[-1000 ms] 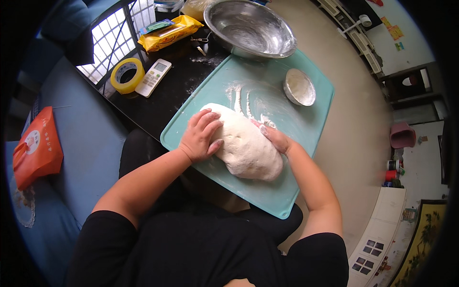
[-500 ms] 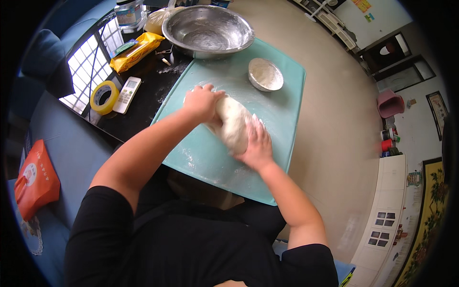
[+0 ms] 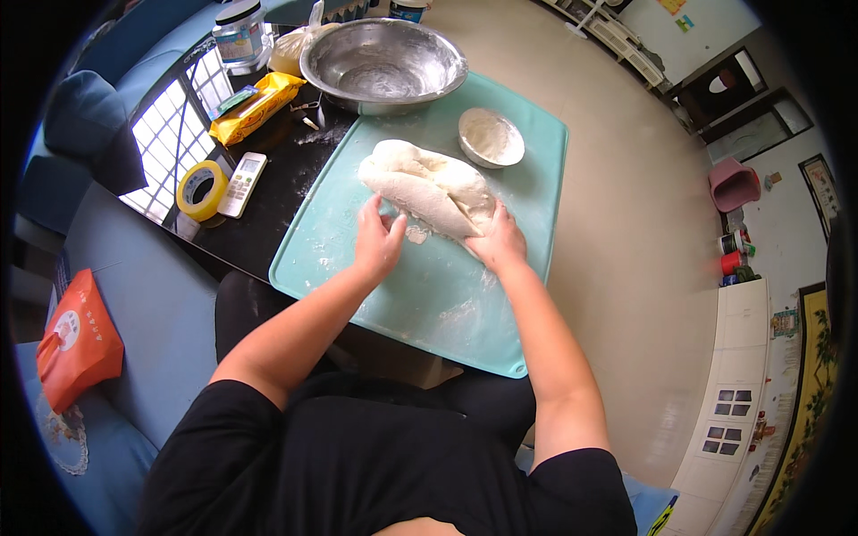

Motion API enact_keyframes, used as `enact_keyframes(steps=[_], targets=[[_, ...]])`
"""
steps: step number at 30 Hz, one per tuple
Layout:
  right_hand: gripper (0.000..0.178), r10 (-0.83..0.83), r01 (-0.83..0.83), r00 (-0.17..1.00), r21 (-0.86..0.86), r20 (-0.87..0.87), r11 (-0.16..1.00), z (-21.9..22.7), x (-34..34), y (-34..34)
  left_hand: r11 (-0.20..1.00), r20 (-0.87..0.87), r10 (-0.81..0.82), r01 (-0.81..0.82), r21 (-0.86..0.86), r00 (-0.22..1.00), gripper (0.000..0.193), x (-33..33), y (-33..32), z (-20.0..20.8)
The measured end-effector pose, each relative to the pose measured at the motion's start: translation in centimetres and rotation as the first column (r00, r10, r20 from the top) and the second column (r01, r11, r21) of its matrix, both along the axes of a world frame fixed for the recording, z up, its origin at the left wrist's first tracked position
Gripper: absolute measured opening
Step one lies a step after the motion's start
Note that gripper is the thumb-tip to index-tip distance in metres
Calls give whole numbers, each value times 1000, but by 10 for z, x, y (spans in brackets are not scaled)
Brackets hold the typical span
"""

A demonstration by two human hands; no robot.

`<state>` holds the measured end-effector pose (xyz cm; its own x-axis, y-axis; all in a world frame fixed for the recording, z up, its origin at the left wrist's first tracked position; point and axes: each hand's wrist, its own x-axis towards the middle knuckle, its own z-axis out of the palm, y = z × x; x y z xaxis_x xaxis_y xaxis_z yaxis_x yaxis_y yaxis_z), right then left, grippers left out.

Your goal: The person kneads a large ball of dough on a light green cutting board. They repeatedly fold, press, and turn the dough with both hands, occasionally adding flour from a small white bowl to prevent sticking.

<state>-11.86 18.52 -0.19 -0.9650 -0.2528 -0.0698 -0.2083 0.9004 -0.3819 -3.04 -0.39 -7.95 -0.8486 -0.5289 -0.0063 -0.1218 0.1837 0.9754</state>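
Note:
A long, folded lump of pale dough lies slantwise on a floured turquoise board. My right hand grips its right end, thumb on the near side. My left hand is just in front of the dough's left part, thumb and fingers apart, holding nothing. Between my hands, a few small dough scraps stick to the board. Behind the dough stands a small metal bowl with flour in it.
A large flour-dusted metal basin overlaps the board's far left corner. On the black glossy table are a yellow tape roll, a white remote control, a yellow packet and a lidded jar. An orange bag rests on the blue sofa.
The dough now lies longer and farther up the board, its folds showing. My left hand has come off its far left end to the near side; my right hand has shifted slightly right.

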Motion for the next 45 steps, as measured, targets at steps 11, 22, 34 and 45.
enact_keyframes(steps=[11,22,34,45], targets=[[57,33,230,872,-467,489,854,34,125,-33,898,-33,-146,119,-424,989,63,49,19,47],[31,327,-360,843,-4,427,933,64,54,-50,832,313,-551,537,138,774,32,-50,-5,106],[38,434,-807,481,192,762,558,66,25,-108,559,658,-637,829,34,402,38,-114,1,90],[33,394,-555,805,328,444,764,19,35,-91,744,206,-478,518,-421,854,37,-98,3,49]])
